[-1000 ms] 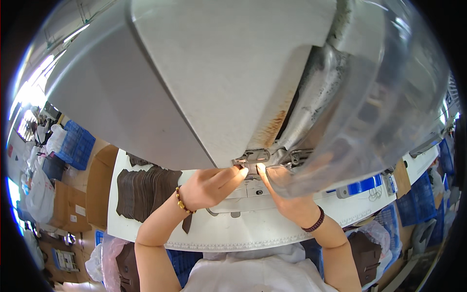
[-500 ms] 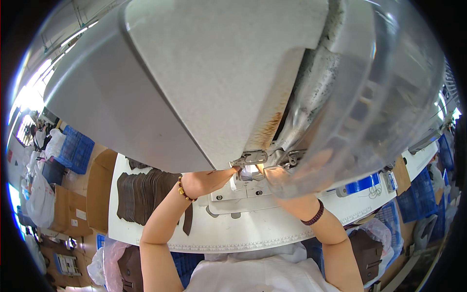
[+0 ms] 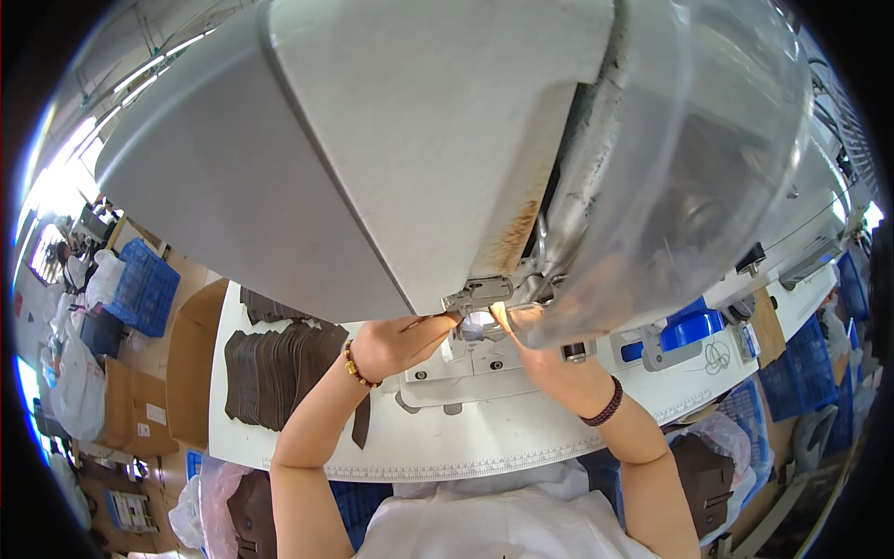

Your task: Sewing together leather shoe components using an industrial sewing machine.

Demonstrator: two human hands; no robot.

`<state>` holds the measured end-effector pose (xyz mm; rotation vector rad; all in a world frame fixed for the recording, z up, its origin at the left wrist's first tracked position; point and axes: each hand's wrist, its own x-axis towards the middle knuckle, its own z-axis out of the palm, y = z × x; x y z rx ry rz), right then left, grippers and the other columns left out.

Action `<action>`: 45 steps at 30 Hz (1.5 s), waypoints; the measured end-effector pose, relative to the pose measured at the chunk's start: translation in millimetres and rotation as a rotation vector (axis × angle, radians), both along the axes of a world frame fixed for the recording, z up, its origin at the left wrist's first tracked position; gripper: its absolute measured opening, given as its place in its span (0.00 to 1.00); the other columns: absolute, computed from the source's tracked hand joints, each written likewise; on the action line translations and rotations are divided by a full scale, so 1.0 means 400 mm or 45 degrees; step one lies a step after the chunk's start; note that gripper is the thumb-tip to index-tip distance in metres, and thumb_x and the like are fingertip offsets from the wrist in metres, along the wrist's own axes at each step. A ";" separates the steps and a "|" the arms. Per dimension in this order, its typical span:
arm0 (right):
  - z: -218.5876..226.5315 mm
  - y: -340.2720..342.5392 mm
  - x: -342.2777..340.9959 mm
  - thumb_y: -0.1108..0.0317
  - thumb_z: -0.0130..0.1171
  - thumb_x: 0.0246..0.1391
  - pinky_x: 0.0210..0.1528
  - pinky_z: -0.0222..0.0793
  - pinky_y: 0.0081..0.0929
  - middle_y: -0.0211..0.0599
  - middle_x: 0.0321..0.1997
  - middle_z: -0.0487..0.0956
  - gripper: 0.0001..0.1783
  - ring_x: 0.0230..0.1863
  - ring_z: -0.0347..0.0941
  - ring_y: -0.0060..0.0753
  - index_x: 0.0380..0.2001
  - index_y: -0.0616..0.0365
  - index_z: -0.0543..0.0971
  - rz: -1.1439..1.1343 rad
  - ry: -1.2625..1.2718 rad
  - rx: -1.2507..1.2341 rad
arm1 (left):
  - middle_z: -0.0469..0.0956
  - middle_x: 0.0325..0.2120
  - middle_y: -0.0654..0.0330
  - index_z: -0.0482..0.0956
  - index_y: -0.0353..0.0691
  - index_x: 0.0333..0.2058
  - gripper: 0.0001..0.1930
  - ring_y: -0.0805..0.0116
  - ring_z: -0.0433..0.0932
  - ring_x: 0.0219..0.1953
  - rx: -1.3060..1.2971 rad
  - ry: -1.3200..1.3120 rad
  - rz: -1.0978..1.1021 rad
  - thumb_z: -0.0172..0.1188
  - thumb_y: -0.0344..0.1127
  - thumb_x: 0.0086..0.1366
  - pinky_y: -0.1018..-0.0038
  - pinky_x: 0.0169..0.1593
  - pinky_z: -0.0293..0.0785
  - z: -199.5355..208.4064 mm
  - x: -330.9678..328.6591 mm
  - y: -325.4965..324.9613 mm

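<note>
Metal bracket (image 3: 483, 294), long axis roughly sideways, lies beneath the grey sewing machine (image 3: 419, 140), just beyond both hands and about equally near each: left hand (image 3: 396, 347) with fingers bunched, right hand (image 3: 566, 380) with one finger extended (whether either grips anything, I cannot tell). Dark-brown pieces (image 3: 279, 374) lie leftward on the white counter (image 3: 489, 445).

A sewing workshop, I'd say, standing here: a bulky pale-grey sewing machine (image 3: 419, 140) over a white ruler-edged table (image 3: 503, 436), stacked dark brown flat pieces (image 3: 279, 374) at left, blue plastic crates (image 3: 144, 287) to both sides.
</note>
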<state>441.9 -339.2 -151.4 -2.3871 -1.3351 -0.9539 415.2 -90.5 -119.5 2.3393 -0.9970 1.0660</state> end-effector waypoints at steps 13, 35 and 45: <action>0.168 -0.207 -0.084 0.68 0.57 0.43 0.37 0.58 0.30 0.33 0.45 0.81 0.17 0.42 0.72 0.34 0.40 0.49 0.82 0.001 -0.292 0.000 | 0.79 0.28 0.58 0.83 0.32 0.28 0.06 0.68 0.82 0.34 0.230 -0.279 -0.340 0.64 0.22 0.48 0.82 0.25 0.77 -0.014 -0.184 -0.177; 0.028 -0.380 -0.279 0.72 0.60 0.51 0.44 0.71 0.45 0.51 0.45 0.79 0.10 0.40 0.75 0.49 0.39 0.51 0.80 -0.033 -0.337 1.036 | 0.74 0.46 0.54 0.76 0.44 0.51 0.23 0.52 0.74 0.50 -0.375 0.012 -0.293 0.65 0.31 0.55 0.60 0.51 0.71 -0.152 -0.248 -0.236; -0.007 -0.466 -0.308 0.85 0.58 0.49 0.56 0.68 0.30 0.39 0.50 0.76 0.24 0.51 0.74 0.34 0.51 0.64 0.74 0.080 0.980 2.206 | 0.75 0.50 0.64 0.82 0.56 0.42 0.17 0.57 0.68 0.57 0.255 -0.147 0.026 0.65 0.33 0.51 0.52 0.60 0.54 -0.049 -0.231 -0.150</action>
